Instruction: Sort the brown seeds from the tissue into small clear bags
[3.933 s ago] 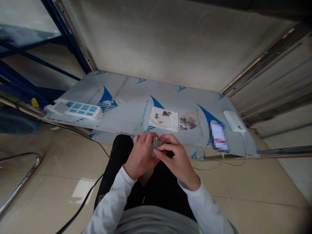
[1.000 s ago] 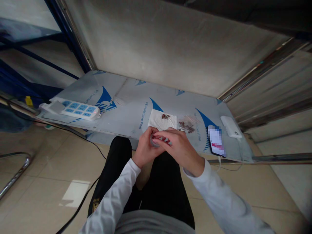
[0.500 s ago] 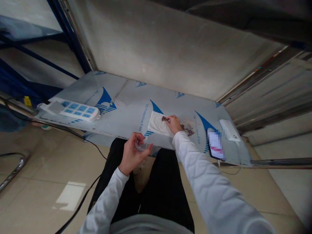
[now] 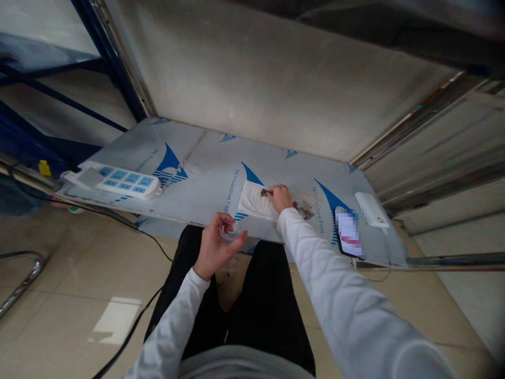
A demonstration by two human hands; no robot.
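Note:
My left hand is wrapped round a small clear plastic cup, held just off the near edge of the shelf, above my lap. A folded white paper tissue lies flat on the shelf. My right hand rests over the tissue's right side, fingertips pinched together at a small cluster of dark brown pieces. Their exact kind is too small to make out. Just right of that hand lies a thin clear plastic bag with more brown pieces in or under it.
The metal shelf carries blue-printed protective film. A white power strip lies at its left. On the right are a phone with a cable and a white power bank. A black cable hangs down over the floor.
The view has shifted very slightly. My right hand stays pinched at the brown pieces with only a tiny movement, and my left hand still holds the cup.

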